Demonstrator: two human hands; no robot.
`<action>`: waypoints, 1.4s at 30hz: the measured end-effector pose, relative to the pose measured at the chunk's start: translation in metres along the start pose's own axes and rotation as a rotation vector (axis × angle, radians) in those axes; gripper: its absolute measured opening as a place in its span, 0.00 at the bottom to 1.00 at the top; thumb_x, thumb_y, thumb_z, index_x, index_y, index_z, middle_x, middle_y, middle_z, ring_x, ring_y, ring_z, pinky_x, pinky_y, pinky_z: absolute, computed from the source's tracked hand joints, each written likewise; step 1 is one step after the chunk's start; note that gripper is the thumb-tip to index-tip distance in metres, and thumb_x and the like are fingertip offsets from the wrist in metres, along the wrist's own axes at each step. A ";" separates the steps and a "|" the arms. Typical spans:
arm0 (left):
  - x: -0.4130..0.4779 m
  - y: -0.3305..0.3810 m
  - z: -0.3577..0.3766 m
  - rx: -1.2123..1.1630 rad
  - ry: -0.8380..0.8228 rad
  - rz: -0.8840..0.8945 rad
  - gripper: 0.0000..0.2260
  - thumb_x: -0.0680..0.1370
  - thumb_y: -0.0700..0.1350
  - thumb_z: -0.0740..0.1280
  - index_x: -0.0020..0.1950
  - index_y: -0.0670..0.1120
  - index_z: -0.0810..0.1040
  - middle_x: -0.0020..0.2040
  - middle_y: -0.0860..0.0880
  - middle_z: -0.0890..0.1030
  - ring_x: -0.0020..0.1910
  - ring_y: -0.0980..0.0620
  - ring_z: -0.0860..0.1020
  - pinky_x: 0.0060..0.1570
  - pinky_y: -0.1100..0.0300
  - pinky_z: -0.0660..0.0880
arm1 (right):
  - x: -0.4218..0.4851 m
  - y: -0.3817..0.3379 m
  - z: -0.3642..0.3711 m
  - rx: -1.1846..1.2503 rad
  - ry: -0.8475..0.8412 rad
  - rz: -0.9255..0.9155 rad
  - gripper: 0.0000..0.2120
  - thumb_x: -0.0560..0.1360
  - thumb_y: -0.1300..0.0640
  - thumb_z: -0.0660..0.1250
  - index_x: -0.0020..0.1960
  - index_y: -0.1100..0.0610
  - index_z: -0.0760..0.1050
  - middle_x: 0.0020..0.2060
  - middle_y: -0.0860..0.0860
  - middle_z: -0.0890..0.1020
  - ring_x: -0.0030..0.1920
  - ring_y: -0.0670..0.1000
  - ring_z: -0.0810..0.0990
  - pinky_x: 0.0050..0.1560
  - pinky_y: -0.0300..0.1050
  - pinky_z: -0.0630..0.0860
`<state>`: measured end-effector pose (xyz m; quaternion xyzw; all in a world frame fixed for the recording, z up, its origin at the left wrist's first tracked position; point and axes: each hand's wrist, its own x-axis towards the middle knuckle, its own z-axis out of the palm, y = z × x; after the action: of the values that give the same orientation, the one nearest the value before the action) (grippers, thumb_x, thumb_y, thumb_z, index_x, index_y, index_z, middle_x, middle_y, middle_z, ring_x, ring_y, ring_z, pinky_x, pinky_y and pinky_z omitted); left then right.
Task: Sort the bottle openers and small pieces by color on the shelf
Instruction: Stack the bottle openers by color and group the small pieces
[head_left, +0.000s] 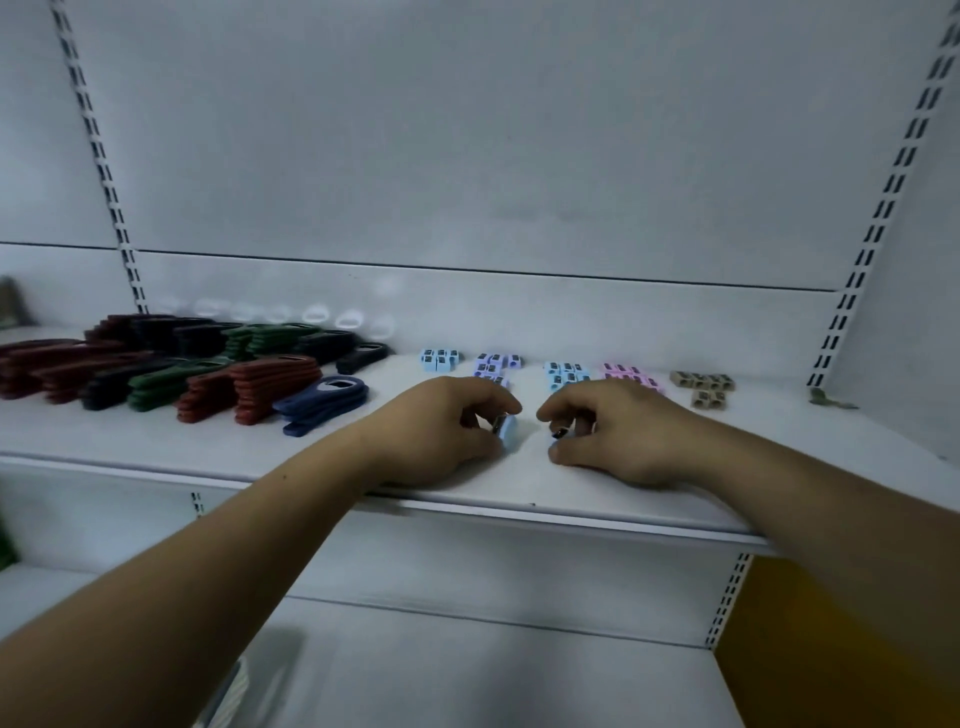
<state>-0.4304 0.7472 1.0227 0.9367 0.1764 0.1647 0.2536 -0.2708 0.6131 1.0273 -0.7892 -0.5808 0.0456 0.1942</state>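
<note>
Both hands rest on the white shelf near its front edge. My left hand pinches a light blue small piece between curled fingers. My right hand pinches another light blue small piece. Behind the hands lie groups of small pieces: light blue, purple, a second light blue group, pink and tan. Stacks of bottle openers fill the left: red, blue, green, black and dark red.
White ring-shaped pieces line the back wall behind the openers. Slotted uprights stand at both sides. A small greenish item lies at the shelf's far right. A lower shelf and a yellow panel are below.
</note>
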 end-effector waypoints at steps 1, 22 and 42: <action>0.001 0.002 0.002 0.020 -0.007 0.007 0.14 0.76 0.46 0.68 0.59 0.59 0.76 0.44 0.64 0.75 0.47 0.58 0.76 0.42 0.79 0.66 | -0.001 0.000 0.000 0.014 0.010 0.005 0.13 0.73 0.49 0.71 0.57 0.42 0.75 0.41 0.35 0.74 0.42 0.33 0.73 0.39 0.23 0.66; 0.006 -0.005 0.003 0.162 -0.003 -0.093 0.14 0.75 0.53 0.69 0.60 0.56 0.76 0.50 0.60 0.76 0.48 0.58 0.75 0.49 0.66 0.67 | -0.021 0.003 0.004 0.046 0.159 0.042 0.13 0.72 0.50 0.72 0.55 0.47 0.74 0.45 0.37 0.73 0.44 0.37 0.73 0.41 0.25 0.67; -0.048 -0.026 -0.012 0.467 -0.105 -0.082 0.25 0.80 0.61 0.51 0.76 0.55 0.60 0.76 0.56 0.59 0.74 0.57 0.58 0.69 0.62 0.56 | 0.032 -0.056 0.022 -0.341 -0.156 -0.192 0.20 0.82 0.57 0.50 0.73 0.51 0.65 0.70 0.50 0.67 0.69 0.51 0.64 0.70 0.46 0.61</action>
<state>-0.4837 0.7531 1.0081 0.9693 0.2341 0.0600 0.0456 -0.3179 0.6629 1.0319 -0.7459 -0.6658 -0.0112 0.0160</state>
